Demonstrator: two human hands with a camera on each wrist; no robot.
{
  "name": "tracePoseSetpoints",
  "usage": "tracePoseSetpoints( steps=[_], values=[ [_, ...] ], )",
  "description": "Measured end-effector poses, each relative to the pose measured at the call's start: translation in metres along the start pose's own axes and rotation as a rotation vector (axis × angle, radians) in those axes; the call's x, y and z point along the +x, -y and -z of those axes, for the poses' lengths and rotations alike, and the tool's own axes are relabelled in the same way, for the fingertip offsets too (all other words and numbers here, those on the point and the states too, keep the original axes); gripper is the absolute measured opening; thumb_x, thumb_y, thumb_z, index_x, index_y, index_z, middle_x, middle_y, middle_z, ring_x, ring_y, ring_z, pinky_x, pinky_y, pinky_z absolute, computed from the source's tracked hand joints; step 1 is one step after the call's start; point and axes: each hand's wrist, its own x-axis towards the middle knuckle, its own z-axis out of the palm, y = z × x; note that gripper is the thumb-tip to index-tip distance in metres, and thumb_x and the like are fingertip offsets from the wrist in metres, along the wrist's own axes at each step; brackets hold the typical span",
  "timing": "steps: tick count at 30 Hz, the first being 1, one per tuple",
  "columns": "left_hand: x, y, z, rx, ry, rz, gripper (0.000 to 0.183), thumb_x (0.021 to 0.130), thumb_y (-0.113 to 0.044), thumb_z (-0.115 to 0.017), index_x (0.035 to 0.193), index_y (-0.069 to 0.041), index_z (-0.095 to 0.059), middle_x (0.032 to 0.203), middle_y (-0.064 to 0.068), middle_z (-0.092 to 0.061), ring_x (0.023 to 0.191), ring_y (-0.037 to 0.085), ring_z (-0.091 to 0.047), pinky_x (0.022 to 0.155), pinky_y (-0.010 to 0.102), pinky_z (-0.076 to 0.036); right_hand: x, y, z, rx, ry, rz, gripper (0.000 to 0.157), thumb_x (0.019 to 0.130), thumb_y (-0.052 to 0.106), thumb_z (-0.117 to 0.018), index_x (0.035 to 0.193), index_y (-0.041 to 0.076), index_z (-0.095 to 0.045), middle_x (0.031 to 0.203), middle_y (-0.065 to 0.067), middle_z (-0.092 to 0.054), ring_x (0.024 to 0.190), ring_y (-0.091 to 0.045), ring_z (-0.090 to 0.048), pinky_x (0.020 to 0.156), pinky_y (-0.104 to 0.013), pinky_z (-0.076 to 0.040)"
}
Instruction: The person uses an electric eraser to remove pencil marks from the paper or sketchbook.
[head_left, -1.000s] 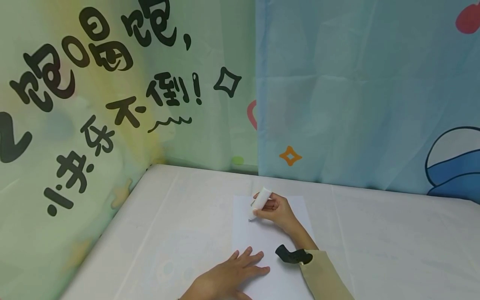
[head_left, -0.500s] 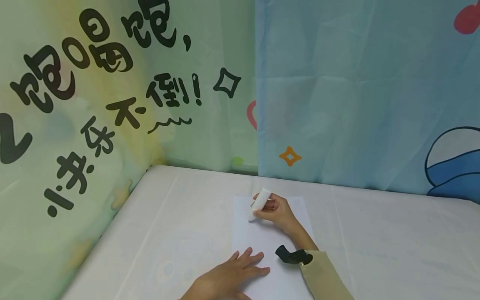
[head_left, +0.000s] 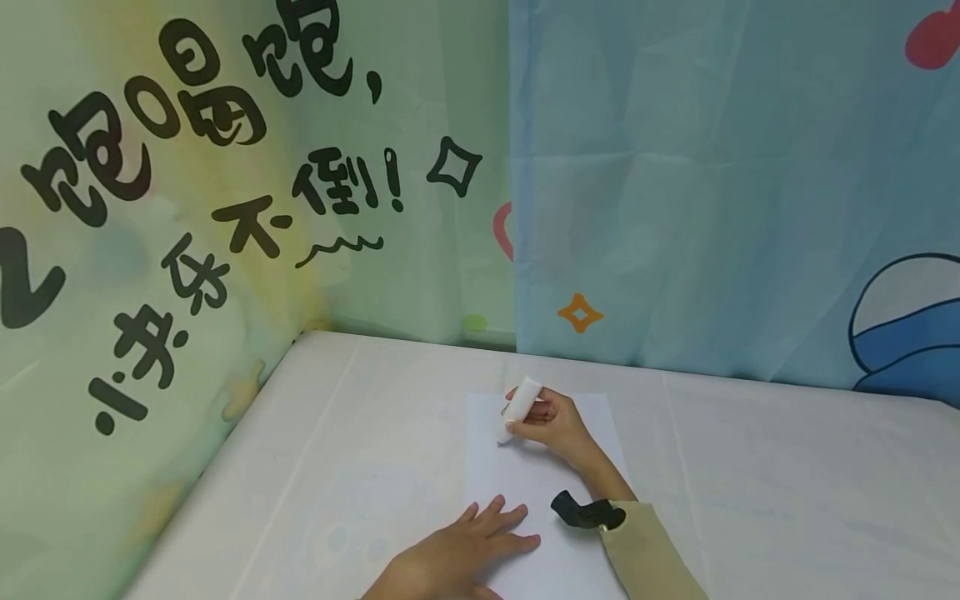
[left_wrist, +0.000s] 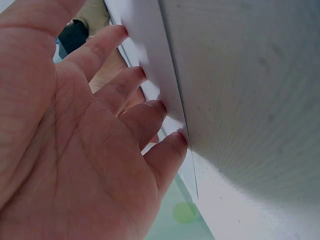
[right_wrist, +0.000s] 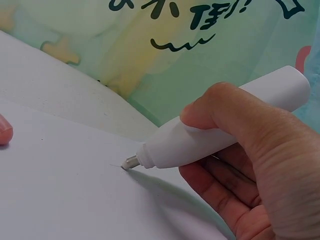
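My right hand [head_left: 564, 427] grips a thick white electric eraser [right_wrist: 276, 92], thumb on top and fingers curled beneath. It slants down to the left, its metal-collared tip [right_wrist: 131, 162] touching a white sheet of paper [head_left: 525, 471]. Right at the tip, a short faint mark [right_wrist: 115, 165] shows in the right wrist view. My left hand [head_left: 459, 550] lies spread over the lower left part of the sheet. In the left wrist view, the fingertips [left_wrist: 176, 140] rest at the paper's surface, near its edge, and hold nothing.
The sheet lies on a white-covered table [head_left: 360, 450]. Behind stands a blue curtain [head_left: 697, 192], and to the left a green printed backdrop [head_left: 420, 275]. A black strap [head_left: 588, 510] sits at the right wrist, by a beige sleeve [head_left: 648, 550].
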Motion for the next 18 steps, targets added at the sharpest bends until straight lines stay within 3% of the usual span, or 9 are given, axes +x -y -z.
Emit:
tracePoseSetpoints(
  steps=[18],
  values=[
    [-0.0004, -0.0009, 0.0022, -0.013, 0.017, 0.012, 0.074, 0.083, -0.051, -0.069, 0.148, -0.028, -0.043, 0.158, -0.001, -0.031, 0.146, 0.025, -0.027, 0.115, 0.039, -0.031, 0.0001, -0.0007, 0.0001, -0.003, -0.001, -0.004, 0.044, 0.076, -0.014, -0.071, 0.117, -0.02, -0.054, 0.105, -0.035, -0.065, 0.087, -0.005, -0.068, 0.077, -0.021, -0.055]
  ],
)
